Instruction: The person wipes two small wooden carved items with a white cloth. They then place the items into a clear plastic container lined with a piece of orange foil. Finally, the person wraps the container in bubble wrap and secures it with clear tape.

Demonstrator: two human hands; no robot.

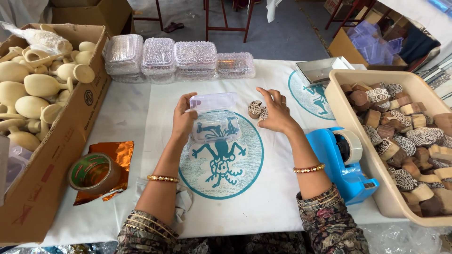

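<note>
While open on the cloth:
Box (215, 123): clear, light, thin, likely flexes; grip at side walls.
Left hand (182, 120): fingers curled on box's left edge.
Right hand (275, 113): fingers spread, touching blocks (257, 109).

Bright, even daylight; soft shadows; sharp focus; slight wide-angle bending at edges.

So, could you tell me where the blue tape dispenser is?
The blue tape dispenser sits on the table right of the right hand, against the beige tub of wooden blocks.
</note>
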